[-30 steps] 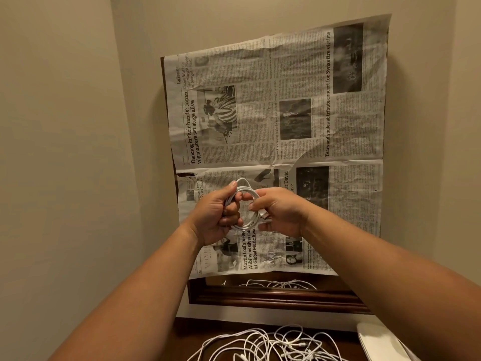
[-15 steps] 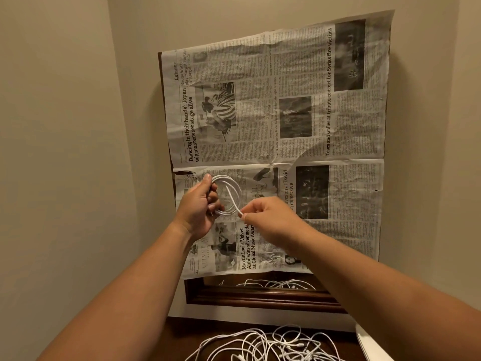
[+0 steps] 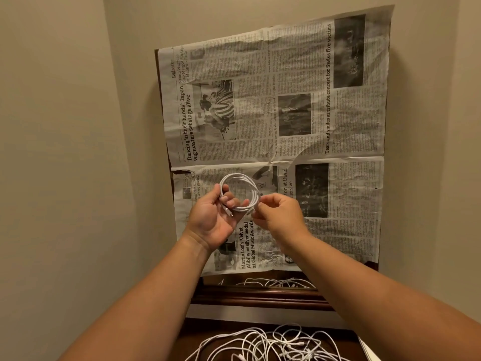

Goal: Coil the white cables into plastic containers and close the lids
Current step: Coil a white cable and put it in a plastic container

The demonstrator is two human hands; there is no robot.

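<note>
Holding a coiled white cable in both hands above the surface

Both hands are raised in front of a newspaper sheet (image 3: 286,113), which hangs over a wood-framed mirror (image 3: 260,295) on the beige wall (image 3: 65,126). Between them is one white cable (image 3: 238,175), wound into a small round coil of several turns. It is in the air, well above the back edge of the dark wooden surface (image 3: 192,334).

The left hand (image 3: 213,220) shows its palm. Its fingers are curled through the ring and its thumb lies on the left side of the coil, so its grip is closed around the cable. The right hand (image 3: 278,217) shows its back. Its thumb and forefinger pinch the right side of the same coil, so this grip also grasps the cable. One connector end hangs across the left palm.

A tangled pile of loose white cables (image 3: 260,345) lies on the surface, about in the middle of the part that shows. It is reflected in the uncovered strip of mirror. At the right edge of the surface is a flat white object (image 3: 369,353); I cannot tell what it is.
</note>
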